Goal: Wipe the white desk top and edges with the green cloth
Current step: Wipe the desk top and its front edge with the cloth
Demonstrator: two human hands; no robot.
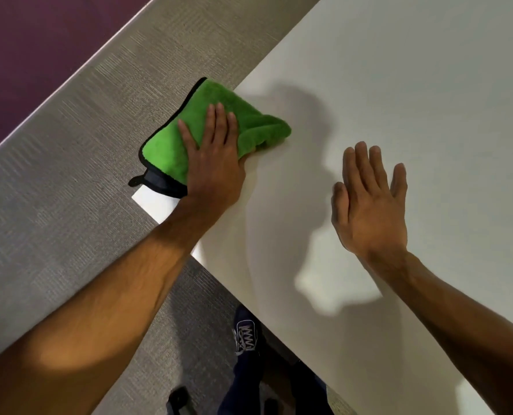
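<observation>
A green cloth (186, 130) with black trim lies folded over the left corner of the white desk (414, 100), part of it hanging past the desk's left edge. My left hand (213, 166) presses flat on top of the cloth, fingers extended, thumb tucked under its right fold. My right hand (369, 205) rests flat on the bare desk top to the right of the cloth, fingers spread, holding nothing. The desk corner (150, 202) shows just below the cloth.
Grey carpet (54, 190) runs to the left of the desk, with a purple floor area (24, 55) beyond a pale strip. My foot in a dark laced shoe (246, 333) stands on the floor under the desk's near edge.
</observation>
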